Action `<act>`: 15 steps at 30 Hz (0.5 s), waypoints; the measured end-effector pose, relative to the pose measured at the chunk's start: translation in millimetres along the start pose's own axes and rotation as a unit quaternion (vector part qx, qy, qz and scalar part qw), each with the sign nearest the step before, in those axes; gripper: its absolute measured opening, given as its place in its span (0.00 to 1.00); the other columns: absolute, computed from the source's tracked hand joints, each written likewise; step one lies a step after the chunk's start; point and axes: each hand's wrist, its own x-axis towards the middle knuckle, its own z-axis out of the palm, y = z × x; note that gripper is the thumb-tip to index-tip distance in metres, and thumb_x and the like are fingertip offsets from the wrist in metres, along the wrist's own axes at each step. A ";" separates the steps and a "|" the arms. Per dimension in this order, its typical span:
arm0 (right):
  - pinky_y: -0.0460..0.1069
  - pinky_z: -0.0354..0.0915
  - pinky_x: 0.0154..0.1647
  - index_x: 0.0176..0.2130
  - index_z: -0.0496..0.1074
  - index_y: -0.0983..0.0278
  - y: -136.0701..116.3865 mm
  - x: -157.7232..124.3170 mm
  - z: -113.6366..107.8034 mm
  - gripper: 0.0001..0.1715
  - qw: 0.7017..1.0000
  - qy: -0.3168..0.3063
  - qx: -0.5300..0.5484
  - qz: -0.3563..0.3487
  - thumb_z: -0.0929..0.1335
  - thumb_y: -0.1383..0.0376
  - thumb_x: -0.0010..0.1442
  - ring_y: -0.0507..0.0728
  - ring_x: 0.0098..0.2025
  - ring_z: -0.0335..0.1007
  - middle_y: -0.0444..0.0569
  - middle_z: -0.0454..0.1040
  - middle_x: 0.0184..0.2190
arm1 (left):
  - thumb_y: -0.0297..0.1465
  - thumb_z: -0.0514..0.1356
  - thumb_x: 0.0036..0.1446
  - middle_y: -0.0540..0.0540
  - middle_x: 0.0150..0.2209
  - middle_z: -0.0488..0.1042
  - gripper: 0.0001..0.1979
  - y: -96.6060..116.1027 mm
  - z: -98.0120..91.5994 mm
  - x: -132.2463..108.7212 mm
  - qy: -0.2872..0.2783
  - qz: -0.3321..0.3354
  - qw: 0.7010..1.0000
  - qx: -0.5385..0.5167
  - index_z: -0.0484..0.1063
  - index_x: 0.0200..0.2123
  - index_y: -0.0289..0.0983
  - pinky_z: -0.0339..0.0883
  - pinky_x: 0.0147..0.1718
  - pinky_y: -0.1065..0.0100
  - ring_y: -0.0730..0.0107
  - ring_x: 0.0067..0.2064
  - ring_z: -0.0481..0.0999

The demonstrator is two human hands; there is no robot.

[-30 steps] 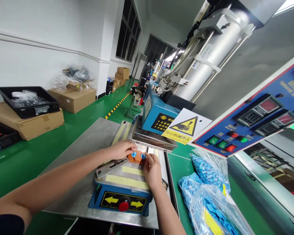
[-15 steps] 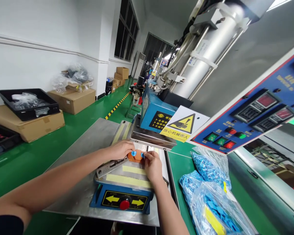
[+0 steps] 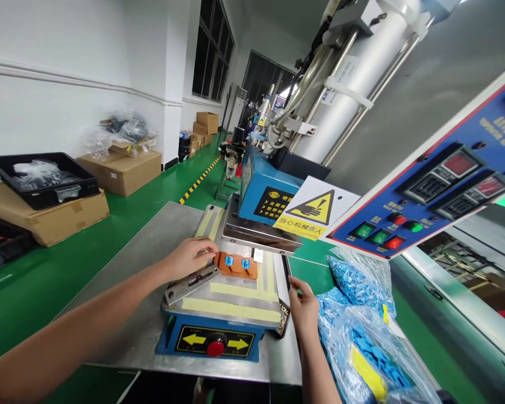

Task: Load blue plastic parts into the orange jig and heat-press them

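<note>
My left hand (image 3: 192, 258) is beside the left end of an orange block (image 3: 238, 268), fingers stretched and slightly apart, with nothing visible in them. Two small blue plastic parts (image 3: 229, 261) sit upright on the block, under the front edge of the press head (image 3: 263, 234). To the right of the machine bed, my right hand (image 3: 304, 306) has its fingers loosely bent and apart, with no object showing between them. Its fingertips are near the edge of a narrow dark tray (image 3: 283, 321) with small brass-coloured bits. A metal bar (image 3: 192, 285) lies left of the block.
On the right, clear bags (image 3: 374, 353) hold many blue parts. A control panel (image 3: 429, 185) and a warning sign (image 3: 315, 207) overhang the bed. A red button (image 3: 215, 348) is on the front of the base. Cardboard boxes (image 3: 126, 173) stand on the floor at left.
My right hand has left the orange block and moved right, past the bed's edge. My left hand has drawn back slightly to the left, uncovering the block and both blue parts.
</note>
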 end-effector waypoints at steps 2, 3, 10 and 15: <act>0.53 0.71 0.38 0.40 0.76 0.65 20.5 -10.4 -5.9 0.18 0.994 -0.094 -0.051 0.023 0.62 0.68 0.52 0.60 0.37 0.76 0.55 0.78 0.36 | 0.35 0.52 0.59 0.48 0.36 0.77 0.10 1.4 -3.5 -11.9 0.043 -0.026 0.999 -0.019 0.72 0.34 0.38 0.68 0.34 0.72 0.69 0.36 0.75; 0.53 0.71 0.38 0.40 0.76 0.64 25.8 -15.7 -6.3 0.18 0.986 -0.149 -0.078 0.012 0.62 0.70 0.51 0.60 0.36 0.76 0.54 0.79 0.35 | 0.36 0.53 0.59 0.48 0.35 0.77 0.10 3.3 -4.3 -17.1 0.066 -0.037 0.997 -0.026 0.72 0.34 0.38 0.68 0.34 0.72 0.70 0.36 0.75; 0.48 0.66 0.47 0.38 0.78 0.61 5.0 -32.8 9.9 0.20 0.911 -0.317 -0.232 -0.129 0.63 0.77 0.52 0.58 0.46 0.72 0.53 0.77 0.40 | 0.37 0.55 0.59 0.49 0.34 0.77 0.09 32.8 0.8 -39.1 0.109 -0.016 0.994 -0.021 0.73 0.34 0.39 0.68 0.33 0.72 0.69 0.36 0.76; 0.48 0.64 0.46 0.42 0.76 0.65 7.5 -33.0 16.5 0.18 0.905 -0.311 -0.272 -0.103 0.61 0.75 0.58 0.57 0.44 0.71 0.55 0.76 0.41 | 0.34 0.57 0.59 0.49 0.36 0.77 0.05 40.7 11.4 -53.5 0.115 0.044 0.992 0.012 0.72 0.36 0.41 0.68 0.37 0.71 0.69 0.38 0.76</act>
